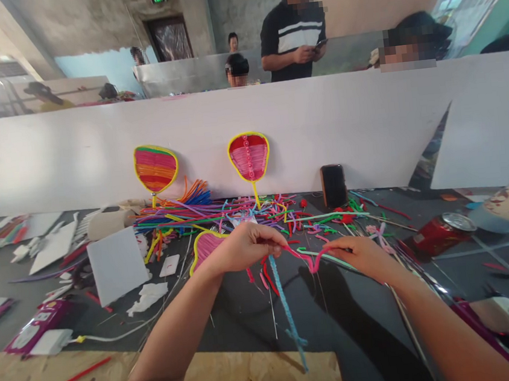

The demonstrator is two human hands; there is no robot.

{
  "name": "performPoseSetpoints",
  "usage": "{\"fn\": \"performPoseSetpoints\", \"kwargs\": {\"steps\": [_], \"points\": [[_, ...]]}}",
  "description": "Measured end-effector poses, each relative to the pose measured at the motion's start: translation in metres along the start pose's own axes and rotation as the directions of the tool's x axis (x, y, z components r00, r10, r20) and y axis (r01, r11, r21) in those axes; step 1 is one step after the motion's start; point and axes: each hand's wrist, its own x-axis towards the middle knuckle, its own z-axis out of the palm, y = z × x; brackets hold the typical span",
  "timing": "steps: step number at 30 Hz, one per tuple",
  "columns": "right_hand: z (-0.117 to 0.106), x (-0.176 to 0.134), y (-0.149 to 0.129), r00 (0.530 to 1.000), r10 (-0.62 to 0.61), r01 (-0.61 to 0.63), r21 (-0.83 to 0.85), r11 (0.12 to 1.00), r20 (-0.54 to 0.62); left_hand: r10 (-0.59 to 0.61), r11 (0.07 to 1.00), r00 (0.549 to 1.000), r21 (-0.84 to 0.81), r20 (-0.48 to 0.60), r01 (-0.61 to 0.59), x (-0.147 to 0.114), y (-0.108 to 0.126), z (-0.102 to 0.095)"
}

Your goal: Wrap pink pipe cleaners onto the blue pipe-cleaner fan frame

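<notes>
A bright pink pipe cleaner (311,266), bent into a V, spans the gap between my two hands above the dark table. One end is pinched in the fingers of my left hand (255,244); the other is pinched by my right hand (356,254). Below my left fingers hangs a light blue pipe cleaner (285,303) with a short crosspiece near its lower end; whether those fingers grip it is unclear. Partly behind my left wrist lies a pink shape with a yellow rim (204,250). A pale green pipe cleaner (328,258) passes behind my right fingers.
Two fan shapes, one striped (156,167) and one pink and red (250,156), lean against the white partition (73,155). Pipe cleaners (184,217) are heaped below. A phone (334,186) stands upright; a red can (445,234) is at right. Beyond, a person (293,35) stands.
</notes>
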Motion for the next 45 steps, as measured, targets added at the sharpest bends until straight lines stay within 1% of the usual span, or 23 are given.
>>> {"fn": "performPoseSetpoints", "kwargs": {"steps": [2, 3, 5, 6, 8, 9, 12, 14, 16, 18, 19, 22, 25, 26, 28, 32, 35, 38, 42, 45], "points": [[-0.006, -0.001, -0.002, 0.994, -0.076, 0.072, 0.048, 0.996, 0.076, -0.011, 0.999, 0.998, 0.032, 0.059, 0.01, 0.005, -0.003, -0.002], [-0.009, -0.002, -0.005, 0.989, -0.12, 0.113, 0.079, 0.99, 0.09, -0.014, 0.999, 0.997, 0.043, 0.078, 0.01, 0.007, -0.004, -0.003], [-0.016, -0.003, -0.014, 0.983, -0.169, 0.155, 0.167, 0.974, 0.071, -0.009, 0.999, 0.995, 0.054, 0.102, 0.004, 0.01, -0.006, -0.002], [-0.018, -0.004, -0.021, 0.985, -0.166, 0.149, 0.225, 0.963, 0.056, -0.003, 0.998, 0.994, 0.057, 0.108, -0.003, 0.011, -0.006, -0.001], [-0.02, -0.007, -0.036, 0.994, -0.097, 0.074, 0.362, 0.929, 0.048, 0.017, 0.998, 0.993, 0.06, 0.118, -0.024, 0.013, -0.006, 0.0], [-0.019, -0.008, -0.043, 0.993, -0.08, 0.038, 0.415, 0.909, 0.084, 0.027, 0.998, 0.992, 0.059, 0.123, -0.035, 0.014, -0.006, 0.001], [-0.008, -0.01, -0.061, 0.965, -0.154, 0.008, 0.565, 0.825, 0.211, 0.051, 0.996, 0.99, 0.063, 0.13, -0.06, 0.016, -0.005, 0.003], [0.002, -0.011, -0.067, 0.95, -0.191, -0.023, 0.663, 0.748, 0.247, 0.054, 0.996, 0.991, 0.065, 0.126, -0.063, 0.017, -0.004, 0.005], [0.01, -0.01, -0.069, 0.949, -0.196, -0.057, 0.746, 0.664, 0.247, 0.052, 0.997, 0.991, 0.058, 0.122, -0.06, 0.017, -0.004, 0.005], [0.015, -0.009, -0.068, 0.953, -0.193, -0.075, 0.801, 0.594, 0.232, 0.051, 0.997, 0.992, 0.043, 0.116, -0.056, 0.017, -0.004, 0.007], [0.017, -0.008, -0.066, 0.955, -0.19, -0.081, 0.815, 0.574, 0.229, 0.05, 0.998, 0.993, 0.039, 0.108, -0.055, 0.016, -0.004, 0.008], [0.019, -0.004, -0.061, 0.951, -0.183, -0.108, 0.827, 0.552, 0.247, 0.052, 0.998, 0.996, 0.03, 0.078, -0.054, 0.015, -0.004, 0.011], [0.021, 0.001, -0.055, 0.946, -0.182, -0.132, 0.829, 0.543, 0.27, 0.069, 0.998, 0.995, 0.004, 0.071, -0.069, 0.014, -0.003, 0.014], [0.021, 0.003, -0.054, 0.945, -0.182, -0.132, 0.824, 0.551, 0.273, 0.078, 0.997, 0.994, -0.004, 0.074, -0.078, 0.014, -0.003, 0.015], [0.019, 0.008, -0.052, 0.947, -0.175, -0.117, 0.795, 0.595, 0.27, 0.093, 0.996, 0.992, -0.009, 0.081, -0.092, 0.013, -0.002, 0.015], [0.005, 0.017, -0.057, 0.958, -0.154, -0.052, 0.675, 0.736, 0.241, 0.113, 0.994, 0.988, -0.001, 0.107, -0.114, 0.013, 0.003, 0.015], [-0.011, 0.024, -0.065, 0.975, -0.139, 0.021, 0.549, 0.836, 0.174, 0.11, 0.993, 0.988, 0.028, 0.105, -0.113, 0.014, 0.006, 0.016], [-0.026, 0.025, -0.077, 0.989, -0.123, 0.079, 0.397, 0.914, 0.087, 0.102, 0.991, 0.991, 0.077, 0.088, -0.109, 0.016, 0.009, 0.017], [-0.039, 0.014, -0.095, 0.989, -0.143, 0.147, 0.197, 0.969, -0.032, 0.12, 0.981, 0.99, 0.145, 0.078, -0.131, 0.015, 0.009, 0.017], [-0.044, 0.004, -0.104, 0.983, -0.16, 0.167, 0.079, 0.983, -0.086, 0.162, 0.975, 0.983, 0.139, 0.088, -0.173, 0.013, 0.009, 0.016]]}}
